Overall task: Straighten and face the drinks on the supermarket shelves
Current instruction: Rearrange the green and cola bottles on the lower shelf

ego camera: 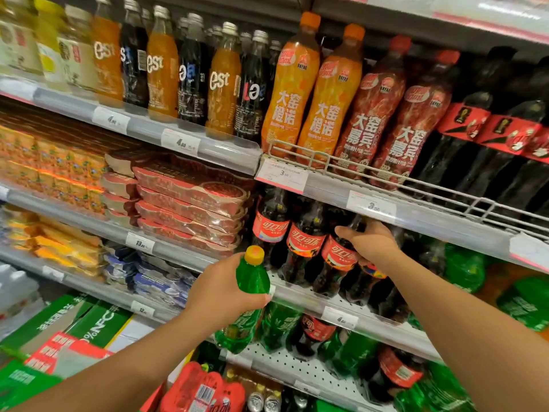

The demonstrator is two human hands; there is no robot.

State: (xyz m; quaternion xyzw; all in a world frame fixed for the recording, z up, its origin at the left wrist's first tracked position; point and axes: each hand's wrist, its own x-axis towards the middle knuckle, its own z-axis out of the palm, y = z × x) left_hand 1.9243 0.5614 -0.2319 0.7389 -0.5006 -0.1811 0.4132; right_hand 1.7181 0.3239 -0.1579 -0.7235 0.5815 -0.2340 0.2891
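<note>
Green plastic with a yellow cap marks the bottle (252,275) that is gripped by the left hand (225,289), fingers and thumb wrapped round its body below the shoulder; the bottle is held upright in front of the shelf edge (300,298), its lower part seen past the hand against the shelf beneath; the right hand (370,243) is laid on a cola bottle (338,257) with a red label, thumb to one side and fingers curled over its shoulder, so that it is clasped where it stands; just left of that hand two more cola bottles (300,242) are stood in the same row, labels turned forward; right of the hand, further green bottles (463,266) are seen, blurred; above the right hand a price tag (371,207) is fixed to the shelf rail, and over that rail orange bottles (297,87) and dark red bottles (386,114) are lined up behind a wire guard (326,162); above and left of the left hand, shrink-wrapped can packs (190,203) are stacked flat; below the left hand, green bottles and a red-labelled one (315,331) are crowded on a perforated shelf.
</note>
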